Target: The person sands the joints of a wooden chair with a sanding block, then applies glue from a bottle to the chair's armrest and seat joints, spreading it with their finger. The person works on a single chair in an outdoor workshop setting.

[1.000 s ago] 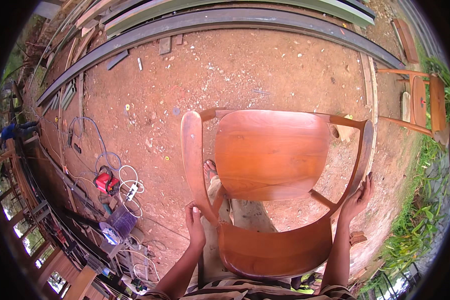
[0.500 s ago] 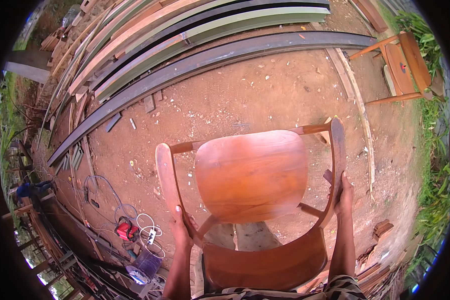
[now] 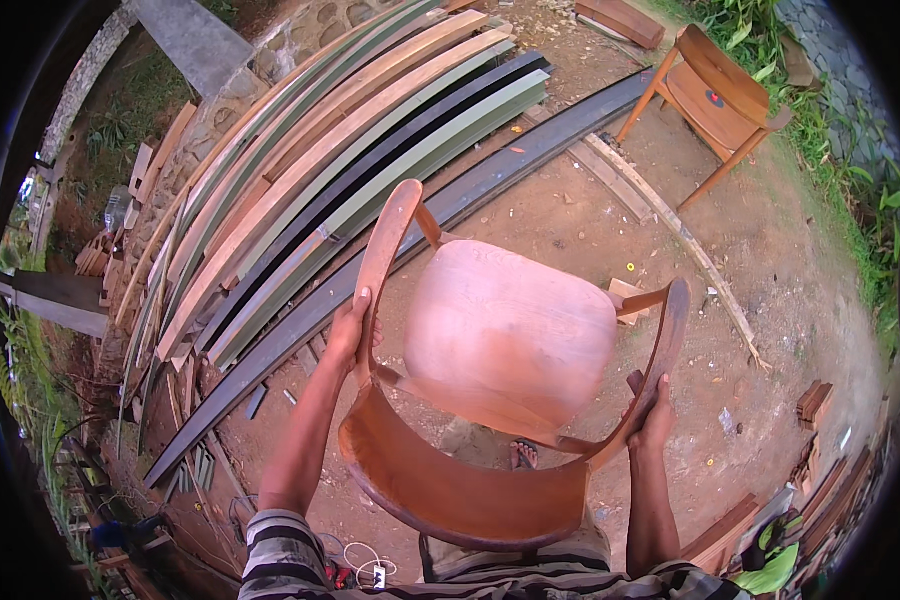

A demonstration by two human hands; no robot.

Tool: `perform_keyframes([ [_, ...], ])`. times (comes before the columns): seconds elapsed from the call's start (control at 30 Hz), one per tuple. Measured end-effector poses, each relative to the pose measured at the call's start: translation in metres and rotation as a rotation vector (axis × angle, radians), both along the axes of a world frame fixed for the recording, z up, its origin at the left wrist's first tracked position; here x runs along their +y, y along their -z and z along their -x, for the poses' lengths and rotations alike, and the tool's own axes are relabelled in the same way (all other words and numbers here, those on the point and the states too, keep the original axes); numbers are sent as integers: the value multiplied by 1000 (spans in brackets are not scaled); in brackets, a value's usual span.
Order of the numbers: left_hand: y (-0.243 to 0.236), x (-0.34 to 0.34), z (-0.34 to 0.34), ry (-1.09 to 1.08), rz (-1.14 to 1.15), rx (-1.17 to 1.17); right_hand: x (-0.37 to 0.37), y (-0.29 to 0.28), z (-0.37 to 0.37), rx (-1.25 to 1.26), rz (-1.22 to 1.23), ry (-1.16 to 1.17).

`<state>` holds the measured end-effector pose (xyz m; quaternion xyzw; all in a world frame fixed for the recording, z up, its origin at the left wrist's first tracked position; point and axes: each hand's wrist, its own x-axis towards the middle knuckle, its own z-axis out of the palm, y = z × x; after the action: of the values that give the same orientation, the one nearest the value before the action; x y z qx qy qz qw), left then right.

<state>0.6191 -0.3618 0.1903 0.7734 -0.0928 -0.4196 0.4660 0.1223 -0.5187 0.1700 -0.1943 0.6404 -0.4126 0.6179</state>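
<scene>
I hold a reddish-brown wooden chair (image 3: 510, 340) in front of me, lifted off the dirt ground and tilted, its round seat facing up and its curved backrest nearest my body. My left hand (image 3: 350, 328) grips the left armrest rail. My right hand (image 3: 654, 418) grips the right armrest rail near its back end. A sandalled foot (image 3: 523, 456) shows on the ground through the gap under the seat.
A stack of long planks and dark beams (image 3: 350, 170) lies on the ground to the left and ahead. A second wooden chair (image 3: 712, 100) stands at the upper right by green plants. Small wood blocks (image 3: 813, 400) lie at right. Cables and a small white device (image 3: 370, 570) lie by my feet.
The view has swung left toward the plank stack. The chair has turned and tilted in my hands, its left armrest rising; both hands keep their grip.
</scene>
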Motion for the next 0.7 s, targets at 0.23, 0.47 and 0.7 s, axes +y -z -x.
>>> perform_keyframes([
  [0.23,52,-178,-87,251,4,57,-25,41,-50,-54,-45,247],
  [0.47,101,-274,-142,356,-64,74,-46,53,-119,-9,-95,326],
  [0.7,114,-279,-146,417,-112,24,-31,67,-110,872,111,61],
])
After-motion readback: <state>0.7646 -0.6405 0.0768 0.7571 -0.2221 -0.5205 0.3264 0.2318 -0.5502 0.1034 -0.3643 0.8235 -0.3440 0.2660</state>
